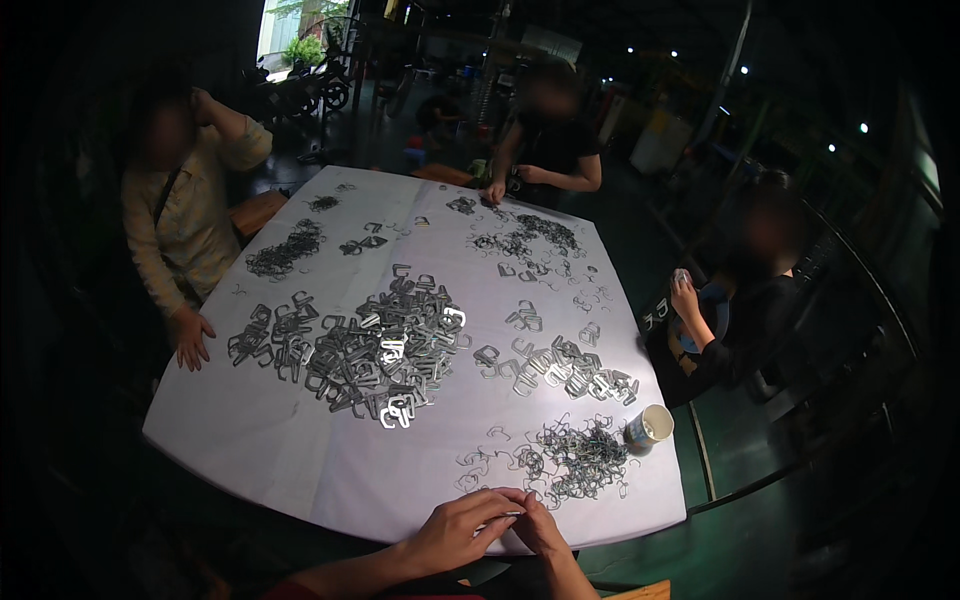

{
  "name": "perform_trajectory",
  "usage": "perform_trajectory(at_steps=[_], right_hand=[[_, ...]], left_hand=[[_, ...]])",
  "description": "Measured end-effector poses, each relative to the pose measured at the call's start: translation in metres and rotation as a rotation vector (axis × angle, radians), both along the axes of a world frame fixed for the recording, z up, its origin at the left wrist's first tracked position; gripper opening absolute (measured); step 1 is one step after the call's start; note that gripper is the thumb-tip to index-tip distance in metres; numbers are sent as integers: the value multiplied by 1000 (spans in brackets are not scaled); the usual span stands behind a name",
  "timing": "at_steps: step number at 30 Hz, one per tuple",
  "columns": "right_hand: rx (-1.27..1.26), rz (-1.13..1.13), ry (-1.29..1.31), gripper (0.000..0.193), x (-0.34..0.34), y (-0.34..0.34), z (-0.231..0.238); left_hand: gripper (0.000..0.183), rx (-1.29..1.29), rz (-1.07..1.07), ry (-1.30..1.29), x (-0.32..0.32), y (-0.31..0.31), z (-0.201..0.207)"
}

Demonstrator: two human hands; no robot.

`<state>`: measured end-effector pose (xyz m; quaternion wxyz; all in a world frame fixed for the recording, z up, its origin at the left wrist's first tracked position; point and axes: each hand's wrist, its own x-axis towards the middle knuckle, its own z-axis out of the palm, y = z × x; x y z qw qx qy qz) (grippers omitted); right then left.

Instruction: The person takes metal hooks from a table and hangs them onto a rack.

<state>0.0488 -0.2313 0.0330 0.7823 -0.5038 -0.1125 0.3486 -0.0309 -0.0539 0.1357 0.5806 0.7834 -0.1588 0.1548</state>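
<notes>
Close together at the near edge of the table, my left hand (455, 528) and my right hand (541, 526) meet with bent fingers. A thin grey sliver, likely metal, shows between them; the fingers hide its shape. Just beyond my hands lies a pile of thin curved wire clips (585, 462), with some scattered to its left. A white paper cup (653, 425) with a printed side leans beside that pile. Farther off is a cluster of flat silver metal buckles (570, 368). The largest heap of such metal buckles (385, 345) covers the table's middle left.
A white-covered table (250, 440) carries more clip piles (287, 250) at its far side. One person (190, 210) stands at the left with a hand on the table, another (550, 140) works at the far edge, and a third (740, 280) sits at the right holding something small.
</notes>
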Motion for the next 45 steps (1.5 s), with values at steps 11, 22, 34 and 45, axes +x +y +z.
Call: perform_trajectory(at_steps=[11,22,34,45], right_hand=[[212,123,70,48,-15,45,4],[25,-108,44,20,-18,86,7],[-436,-140,-127,26,15,30,12],[-1323,-211,-802,25,70,-8,-29]], left_hand=[[19,-77,80,63,22,60,15],[17,-129,139,38,22,96,16],[16,-46,147,67,33,85,30],[14,45,380,147,13,74,13]])
